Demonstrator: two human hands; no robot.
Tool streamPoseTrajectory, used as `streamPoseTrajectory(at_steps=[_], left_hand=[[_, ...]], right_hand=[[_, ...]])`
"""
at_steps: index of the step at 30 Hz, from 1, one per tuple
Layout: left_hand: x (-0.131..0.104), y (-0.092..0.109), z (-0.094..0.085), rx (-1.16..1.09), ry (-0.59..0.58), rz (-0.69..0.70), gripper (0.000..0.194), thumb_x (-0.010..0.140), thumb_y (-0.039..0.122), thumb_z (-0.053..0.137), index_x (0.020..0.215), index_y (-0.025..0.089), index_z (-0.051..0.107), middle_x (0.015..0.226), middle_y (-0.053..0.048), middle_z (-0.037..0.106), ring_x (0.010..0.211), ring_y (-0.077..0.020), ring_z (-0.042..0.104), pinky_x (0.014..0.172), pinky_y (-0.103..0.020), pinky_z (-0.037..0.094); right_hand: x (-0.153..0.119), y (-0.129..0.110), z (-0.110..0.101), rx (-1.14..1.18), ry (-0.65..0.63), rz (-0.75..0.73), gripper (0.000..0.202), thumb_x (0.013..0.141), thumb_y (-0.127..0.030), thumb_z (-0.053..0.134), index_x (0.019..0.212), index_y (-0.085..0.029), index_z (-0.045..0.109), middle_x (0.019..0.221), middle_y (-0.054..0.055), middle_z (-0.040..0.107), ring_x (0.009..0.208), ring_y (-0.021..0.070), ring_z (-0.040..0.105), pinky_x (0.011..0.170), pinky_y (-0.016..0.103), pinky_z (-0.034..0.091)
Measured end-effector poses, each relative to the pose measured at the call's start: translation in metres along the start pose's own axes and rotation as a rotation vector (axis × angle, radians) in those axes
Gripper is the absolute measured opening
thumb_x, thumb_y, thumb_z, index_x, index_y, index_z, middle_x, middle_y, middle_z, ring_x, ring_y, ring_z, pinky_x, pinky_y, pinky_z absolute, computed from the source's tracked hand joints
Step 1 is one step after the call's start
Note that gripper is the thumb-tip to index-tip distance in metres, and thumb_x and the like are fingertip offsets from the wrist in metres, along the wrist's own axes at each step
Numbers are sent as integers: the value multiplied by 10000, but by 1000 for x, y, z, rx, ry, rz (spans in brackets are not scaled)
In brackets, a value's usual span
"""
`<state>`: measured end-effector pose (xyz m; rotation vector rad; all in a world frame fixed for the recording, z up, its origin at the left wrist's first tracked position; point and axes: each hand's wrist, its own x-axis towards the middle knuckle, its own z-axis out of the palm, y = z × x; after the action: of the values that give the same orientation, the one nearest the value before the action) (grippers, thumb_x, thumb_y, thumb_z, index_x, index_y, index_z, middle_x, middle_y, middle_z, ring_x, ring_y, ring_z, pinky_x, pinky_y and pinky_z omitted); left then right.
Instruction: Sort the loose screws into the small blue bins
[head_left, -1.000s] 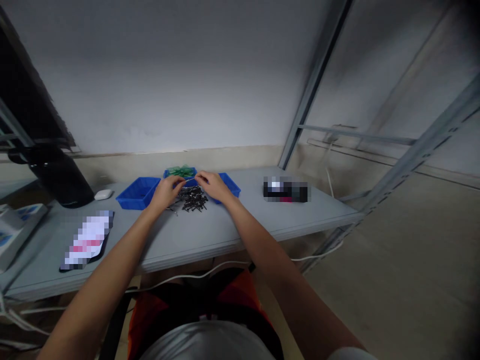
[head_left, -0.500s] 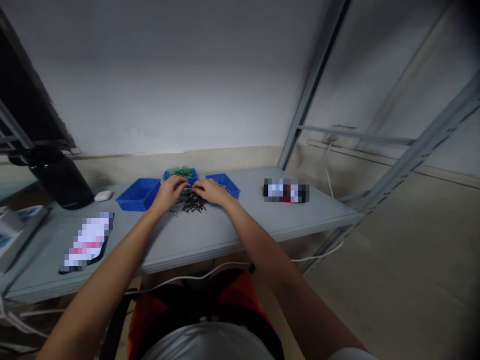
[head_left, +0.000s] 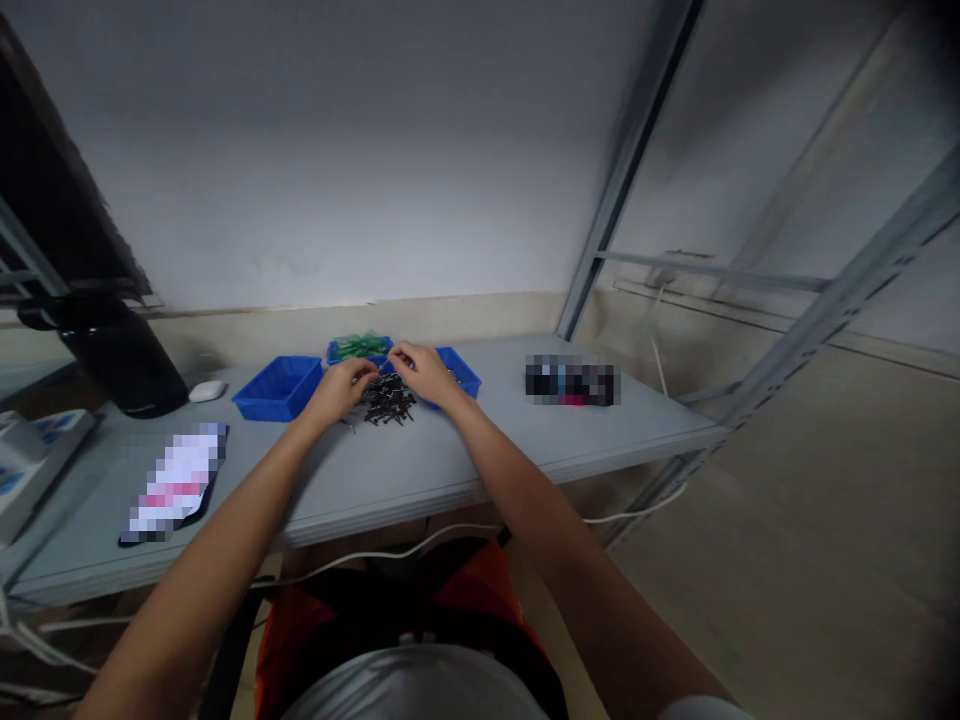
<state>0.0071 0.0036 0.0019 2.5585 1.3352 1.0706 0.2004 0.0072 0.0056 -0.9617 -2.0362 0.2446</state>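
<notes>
A loose pile of dark screws (head_left: 388, 402) lies on the grey shelf top, with a few silvery pieces at its left side. At the left edge of this pile is my left hand (head_left: 342, 389), its fingertips pinched together; what they hold is too small to make out. My right hand (head_left: 424, 374) hovers above the pile's right side, thumb and fingers also closed in a pinch. Behind both hands stands a blue bin of green pieces (head_left: 360, 347). My right hand partly covers another blue bin (head_left: 466, 376) that contains small shiny parts.
An open blue bin (head_left: 279, 388) stands left of my left hand. Farther left are a white earphone case (head_left: 207, 391), a black bottle (head_left: 124, 355), a phone (head_left: 176, 485) and a white power strip (head_left: 37, 470). A blurred-out dark device (head_left: 572, 381) lies to the right.
My right hand has risen slightly and shifted away from the pile towards the back. My left hand has moved down a little, and the gap between the hands is wider.
</notes>
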Motion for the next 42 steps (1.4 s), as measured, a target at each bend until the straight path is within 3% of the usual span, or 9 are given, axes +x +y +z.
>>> streamPoseTrajectory(at_steps=[6, 14, 16, 19, 21, 24, 34, 39, 42], left_hand=[[0, 0, -1, 2, 48, -12, 205, 894, 270, 504, 930, 161, 674, 953, -83, 707, 878, -213, 643, 834, -338, 493], [-1, 2, -5, 29, 144, -54, 218, 907, 283, 508, 992, 162, 667, 978, -93, 707, 881, -216, 648, 833, -331, 491], [-2, -1, -5, 63, 83, -54, 237, 907, 305, 505, 1011, 169, 668, 988, -96, 709, 867, -218, 649, 810, -326, 486], [-4, -11, -3, 167, -128, -38, 238, 887, 321, 516, 975, 184, 690, 943, -97, 718, 825, -230, 650, 740, -312, 472], [-6, -17, -2, 221, -270, -22, 220, 865, 299, 525, 941, 197, 704, 898, -95, 724, 787, -231, 651, 687, -295, 453], [-8, -22, 0, 244, -385, -7, 206, 844, 264, 522, 896, 213, 716, 855, -87, 727, 719, -216, 643, 629, -274, 420], [-8, -20, 0, 234, -488, -48, 213, 800, 204, 511, 782, 186, 723, 683, -74, 696, 588, -195, 581, 627, -287, 420], [-8, -22, 1, 197, -491, -26, 197, 774, 145, 510, 686, 193, 681, 624, -42, 663, 547, -166, 538, 622, -274, 421], [-8, -25, 2, 218, -497, -12, 200, 774, 129, 510, 706, 187, 690, 673, -51, 681, 560, -162, 544, 608, -269, 410]], right_hand=[[-1, 1, 1, 36, 32, -6, 175, 943, -296, 448, 932, -220, 605, 851, 10, 684, 771, 134, 602, 748, 250, 433], [1, 9, -3, -100, -75, 25, 202, 942, -291, 453, 912, -235, 645, 878, 20, 698, 788, 152, 609, 744, 267, 432], [2, 13, -6, -162, -28, 63, 210, 941, -279, 447, 919, -226, 649, 910, 40, 701, 832, 168, 617, 767, 276, 434], [0, 19, -14, -323, 40, 239, 231, 932, -247, 433, 930, -198, 659, 953, 92, 701, 884, 209, 623, 785, 304, 436], [-2, 22, -19, -426, 44, 368, 249, 924, -215, 426, 949, -175, 671, 987, 133, 698, 910, 233, 627, 784, 318, 441], [-6, 28, -22, -510, 3, 490, 275, 914, -173, 418, 974, -153, 686, 1033, 177, 686, 951, 265, 633, 789, 337, 450], [-9, 34, -26, -547, -7, 629, 302, 901, -162, 420, 1057, -132, 676, 1090, 208, 663, 1026, 298, 626, 833, 375, 463], [-7, 33, -20, -502, 12, 533, 260, 891, -173, 441, 996, -148, 678, 1057, 175, 680, 983, 262, 623, 822, 349, 463], [-1, 29, -14, -385, 33, 365, 212, 897, -196, 463, 972, -163, 659, 1020, 133, 684, 954, 230, 615, 841, 329, 452]])
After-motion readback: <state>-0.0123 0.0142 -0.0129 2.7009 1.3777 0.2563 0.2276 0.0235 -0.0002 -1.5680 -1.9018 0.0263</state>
